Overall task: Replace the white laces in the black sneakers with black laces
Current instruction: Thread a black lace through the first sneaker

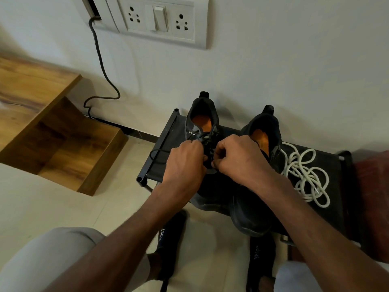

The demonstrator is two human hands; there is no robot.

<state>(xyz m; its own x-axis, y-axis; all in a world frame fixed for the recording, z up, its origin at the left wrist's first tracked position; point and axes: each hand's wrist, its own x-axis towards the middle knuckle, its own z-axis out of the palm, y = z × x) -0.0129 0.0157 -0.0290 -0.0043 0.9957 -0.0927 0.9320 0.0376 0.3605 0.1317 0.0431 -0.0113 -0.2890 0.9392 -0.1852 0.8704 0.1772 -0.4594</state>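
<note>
While both sneakers sit on rack (166, 131) | black lace (156, 153) pinched by left hand (185, 163) and right hand (235, 159) over left sneaker (202, 114) | right sneaker (263, 131) beside | white laces (305, 175) piled right | wall sockets (157, 17) behind

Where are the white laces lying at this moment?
In the head view, the white laces lie in a loose tangle on the black rack, at the right, just beside the right-hand sneaker.

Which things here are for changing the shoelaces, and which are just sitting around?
For the job:
left sneaker
right sneaker
black lace
white laces
left hand
right hand

Just there:
shoe rack
wall sockets
black cable
wooden shelf
</note>
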